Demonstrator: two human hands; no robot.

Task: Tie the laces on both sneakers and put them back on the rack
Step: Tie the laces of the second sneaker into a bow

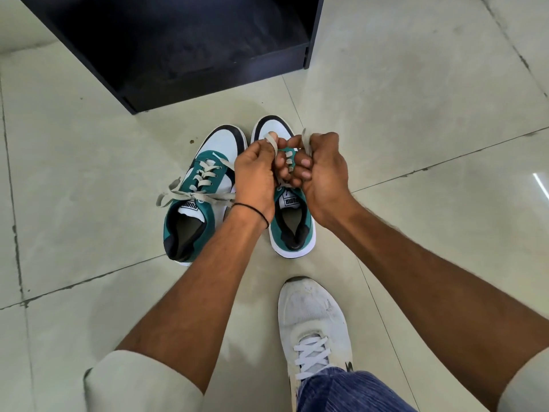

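Two green, white and black sneakers stand side by side on the tiled floor, toes pointing away from me. The left sneaker (197,200) has its grey laces tied in a bow across the tongue. Over the right sneaker (292,227) my left hand (257,176) and my right hand (319,171) meet, each closed on a strand of its grey lace (274,144). The strands loop up between my fingers. My hands hide most of that shoe's lacing.
A black shoe rack (190,40) stands on the floor just beyond the sneakers, its lowest shelf open toward me. My own foot in a white sneaker (315,325) rests on the floor near the bottom of the view.
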